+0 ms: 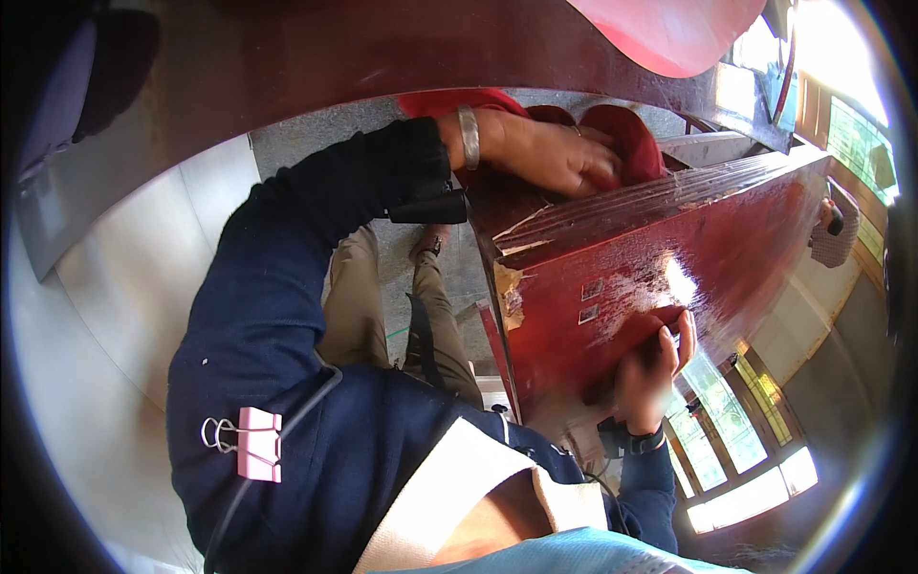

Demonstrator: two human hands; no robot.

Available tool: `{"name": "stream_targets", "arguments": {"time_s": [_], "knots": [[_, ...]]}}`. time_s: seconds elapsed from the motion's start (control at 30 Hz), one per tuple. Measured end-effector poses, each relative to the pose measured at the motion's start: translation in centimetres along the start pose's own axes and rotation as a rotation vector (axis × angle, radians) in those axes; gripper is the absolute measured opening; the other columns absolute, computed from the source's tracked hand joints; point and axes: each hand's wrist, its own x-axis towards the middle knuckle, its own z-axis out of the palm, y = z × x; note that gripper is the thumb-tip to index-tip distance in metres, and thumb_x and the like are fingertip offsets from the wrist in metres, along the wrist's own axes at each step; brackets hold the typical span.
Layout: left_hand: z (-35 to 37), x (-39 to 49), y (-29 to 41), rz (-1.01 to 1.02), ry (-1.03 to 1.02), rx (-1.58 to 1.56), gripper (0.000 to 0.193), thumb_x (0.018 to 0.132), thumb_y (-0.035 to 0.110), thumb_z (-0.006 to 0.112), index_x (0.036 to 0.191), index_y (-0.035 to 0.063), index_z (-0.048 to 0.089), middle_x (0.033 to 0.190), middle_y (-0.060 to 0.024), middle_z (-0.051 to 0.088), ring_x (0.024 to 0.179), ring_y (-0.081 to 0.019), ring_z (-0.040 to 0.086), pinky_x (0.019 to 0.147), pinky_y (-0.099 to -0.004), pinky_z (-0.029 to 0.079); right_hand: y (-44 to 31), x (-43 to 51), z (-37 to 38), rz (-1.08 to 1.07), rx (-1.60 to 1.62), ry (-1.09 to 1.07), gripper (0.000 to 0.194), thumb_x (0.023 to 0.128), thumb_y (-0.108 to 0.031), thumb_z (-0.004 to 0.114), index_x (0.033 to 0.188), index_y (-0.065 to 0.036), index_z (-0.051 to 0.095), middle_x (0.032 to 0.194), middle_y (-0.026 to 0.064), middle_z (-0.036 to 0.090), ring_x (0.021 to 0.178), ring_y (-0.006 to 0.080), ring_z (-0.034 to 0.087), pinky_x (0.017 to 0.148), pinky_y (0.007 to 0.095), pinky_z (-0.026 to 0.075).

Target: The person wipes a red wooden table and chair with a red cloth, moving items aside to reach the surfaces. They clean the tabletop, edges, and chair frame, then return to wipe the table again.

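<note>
My left hand [552,154], with a metal bracelet and a ring, reaches over the near side of a red wooden bench or desk [566,359]. Its bent fingers press into a bunched red cloth [635,140] behind the top edge, and the fingertips are partly hidden. Clear plastic film [645,197] runs along that edge. Lower right, my right hand [649,380] lies against the glossy red surface with its fingers pointing up. Part of it is blurred, and whether anything is under the palm cannot be made out.
A dark red tabletop [344,57] curves across the top, with a pink chair back [681,32] above it. Peeling brown tape [509,294] marks the bench's corner. A person [835,222] is at the far right, near windows [717,423]. A pink binder clip [259,445] holds a cable on my sleeve.
</note>
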Motion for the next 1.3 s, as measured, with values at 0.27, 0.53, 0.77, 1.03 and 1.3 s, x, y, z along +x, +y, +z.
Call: {"name": "stream_targets", "arguments": {"time_s": [0.27, 0.53, 0.77, 1.03, 1.3], "knots": [[-3.1, -3.9, 2.7, -0.244, -0.227, 0.007, 0.028, 0.093, 0.026, 0.058, 0.107, 0.0024, 0.065, 0.121, -0.0136, 0.06, 0.121, -0.0292, 0.049, 0.101, -0.0368, 0.038, -0.4, 1.0, 0.2, -0.075, 0.03, 0.046, 0.049, 0.094, -0.038, 0.052, 0.129, -0.004, 0.046, 0.141, 0.0263, 0.041, 0.129, 0.0432, 0.04, 0.106, 0.055, 0.031], [-4.1, -2.2, 4.4, 0.161, 0.145, 0.201, 0.025, 0.093, 0.023, 0.058, 0.11, 0.0052, 0.063, 0.109, -0.0119, 0.061, 0.106, -0.0262, 0.056, 0.093, -0.0396, 0.043, -0.3, 0.9, 0.2, -0.093, 0.022, 0.053, 0.049, 0.094, -0.038, 0.053, 0.128, -0.004, 0.047, 0.14, 0.0259, 0.041, 0.128, 0.0431, 0.041, 0.106, 0.0556, 0.031], [-2.3, 4.3, -0.5, 0.069, -0.342, 0.093, 0.021, 0.092, 0.015, 0.052, 0.106, 0.0021, 0.063, 0.116, -0.0112, 0.06, 0.108, -0.0278, 0.055, 0.099, -0.0391, 0.039, -0.4, 0.9, 0.3, -0.106, 0.019, 0.066, 0.05, 0.095, -0.039, 0.05, 0.13, -0.004, 0.045, 0.141, 0.0254, 0.04, 0.128, 0.0436, 0.04, 0.106, 0.0554, 0.031], [-0.7, 0.2, 1.0, -0.053, -0.332, 0.093, 0.028, 0.095, 0.021, 0.05, 0.107, -0.0002, 0.062, 0.104, -0.0142, 0.064, 0.102, -0.0287, 0.059, 0.093, -0.0384, 0.043, -0.5, 0.8, 0.4, -0.083, 0.036, 0.06, 0.051, 0.096, -0.04, 0.048, 0.132, -0.004, 0.044, 0.142, 0.0254, 0.039, 0.13, 0.0435, 0.039, 0.107, 0.0548, 0.031], [1.2, -9.9, 1.3, -0.333, 0.34, -0.349, 0.024, 0.098, 0.023, 0.055, 0.112, 0.0041, 0.061, 0.105, -0.0065, 0.062, 0.097, -0.0175, 0.059, 0.089, -0.0302, 0.045, -0.2, 0.6, 0.4, -0.079, -0.04, 0.041, 0.054, 0.097, -0.045, 0.046, 0.135, -0.007, 0.042, 0.145, 0.0224, 0.036, 0.131, 0.038, 0.041, 0.106, 0.0457, 0.037]]}}
